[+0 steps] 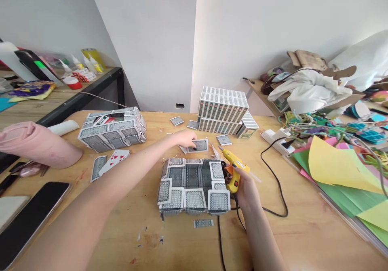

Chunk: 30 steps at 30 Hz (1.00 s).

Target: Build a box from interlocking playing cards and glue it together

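My left hand (186, 139) reaches across the table, its fingers closed at the left end of a grey-backed playing card (201, 145). My right hand (246, 184) is wrapped round a yellow glue gun (236, 160), whose nozzle points away and to the left. Between my arms stands an open box made of playing cards (195, 199), with grey patterned backs outside and folded over its rim. A narrow strip of card (203, 223) lies in front of it. The glue gun partly hides the box's right end.
Another card-covered box (112, 129) stands at the back left, near loose cards (113, 162). Stacked card packs (222, 109) rise by the wall. A black cord (277, 182) runs to a white power strip (275, 139). A phone (33, 222) and coloured paper (342, 174) flank the work area.
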Tool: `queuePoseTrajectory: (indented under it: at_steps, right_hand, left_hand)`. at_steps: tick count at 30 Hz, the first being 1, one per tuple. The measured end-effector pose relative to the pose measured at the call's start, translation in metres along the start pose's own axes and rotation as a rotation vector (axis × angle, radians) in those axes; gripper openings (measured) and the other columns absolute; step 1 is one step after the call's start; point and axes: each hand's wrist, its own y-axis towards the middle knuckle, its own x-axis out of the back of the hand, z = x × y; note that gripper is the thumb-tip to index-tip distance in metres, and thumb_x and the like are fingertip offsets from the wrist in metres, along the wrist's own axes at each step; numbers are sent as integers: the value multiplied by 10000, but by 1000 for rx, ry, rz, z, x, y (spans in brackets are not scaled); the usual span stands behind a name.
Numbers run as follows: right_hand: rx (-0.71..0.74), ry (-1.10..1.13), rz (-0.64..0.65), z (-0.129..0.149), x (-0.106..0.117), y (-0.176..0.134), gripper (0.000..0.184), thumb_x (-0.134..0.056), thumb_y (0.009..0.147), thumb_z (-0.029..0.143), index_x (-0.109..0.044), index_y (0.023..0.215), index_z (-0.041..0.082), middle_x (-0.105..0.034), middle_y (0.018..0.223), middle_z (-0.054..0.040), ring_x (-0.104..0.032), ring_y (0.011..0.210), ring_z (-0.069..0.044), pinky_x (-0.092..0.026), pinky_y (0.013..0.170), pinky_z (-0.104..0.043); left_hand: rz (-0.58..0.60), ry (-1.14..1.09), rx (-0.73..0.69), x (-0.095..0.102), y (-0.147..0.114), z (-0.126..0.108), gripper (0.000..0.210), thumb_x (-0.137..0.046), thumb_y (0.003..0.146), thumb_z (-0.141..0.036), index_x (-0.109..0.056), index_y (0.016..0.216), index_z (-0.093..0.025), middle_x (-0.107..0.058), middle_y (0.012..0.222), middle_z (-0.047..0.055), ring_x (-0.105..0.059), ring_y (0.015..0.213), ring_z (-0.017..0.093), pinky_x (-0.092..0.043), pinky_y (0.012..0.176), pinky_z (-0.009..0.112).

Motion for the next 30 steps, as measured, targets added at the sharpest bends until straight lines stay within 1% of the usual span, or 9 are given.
queuePoseTrajectory:
  at_steps: [5, 8, 11, 14, 20, 22, 25, 27, 30]
  right_hand:
    - [-7, -22, 32, -2, 2, 3, 230, -651, 617, 266, -681, 831, 188, -682, 733, -6, -558, 555, -129, -456, 513, -249]
    - [-9, -16, 50, -2, 3, 4, 244, -661, 606, 266, -676, 839, 196, -670, 701, 9, -513, 494, -105, -438, 470, -235]
    - [-25, -4, 61, -2, 4, 4, 231, -657, 612, 259, -672, 835, 203, -657, 664, 17, -486, 462, -94, -424, 443, -229]
    - [-14, -32, 74, -2, 4, 4, 245, -644, 627, 272, -667, 862, 208, -659, 658, 9, -521, 484, -118, -438, 453, -251]
    - [-13, -48, 99, -3, 5, 5, 270, -655, 622, 285, -663, 878, 202, -656, 638, 5, -537, 485, -130, -437, 450, -257]
    - [-18, -20, 86, -4, 5, 6, 244, -663, 616, 267, -667, 848, 194, -672, 680, 4, -534, 486, -114, -449, 461, -241]
    - [-13, -4, 78, -5, 5, 9, 248, -672, 614, 263, -674, 848, 181, -696, 758, -13, -568, 537, -123, -479, 496, -240]
    - [-15, -7, 83, -6, 5, 10, 270, -672, 617, 274, -676, 869, 176, -704, 781, -24, -593, 572, -142, -495, 516, -255]
    - [-10, -14, 82, -6, 5, 11, 289, -670, 622, 279, -676, 889, 169, -712, 813, -36, -626, 632, -168, -511, 555, -274]
  left_hand:
    - [-108, -79, 21, 33, -25, 16, 272, -576, 691, -289, -444, 485, -170, -404, 455, -44, -328, 433, 86, -206, 477, 259]
    - [-140, -144, 19, 41, -41, 26, 236, -561, 722, -326, -487, 567, -164, -471, 534, -39, -384, 468, 81, -246, 477, 235]
    - [-113, -433, 59, 39, -55, 36, 214, -585, 716, -372, -557, 712, -160, -588, 685, -11, -515, 563, 97, -364, 533, 215]
    - [-81, -737, 178, 30, -65, 46, 233, -670, 633, -353, -584, 693, -144, -633, 710, 14, -579, 639, 125, -440, 604, 233]
    - [-141, -862, 236, 10, -73, 57, 238, -570, 702, -315, -554, 881, -158, -664, 829, 46, -632, 708, 141, -500, 627, 259]
    - [-188, -858, 262, 6, -73, 60, 231, -555, 726, -336, -531, 876, -162, -645, 751, 29, -603, 596, 113, -478, 546, 229]
    - [-253, -793, 304, 2, -72, 64, 247, -562, 735, -402, -524, 808, -170, -525, 524, -40, -451, 402, 69, -334, 386, 174]
    - [-285, -729, 327, 2, -71, 64, 287, -599, 704, -448, -528, 732, -171, -423, 430, -70, -361, 349, 61, -239, 346, 174]
    - [-317, -639, 347, 3, -73, 61, 364, -654, 636, -499, -502, 597, -171, -379, 387, -72, -329, 328, 60, -194, 348, 192]
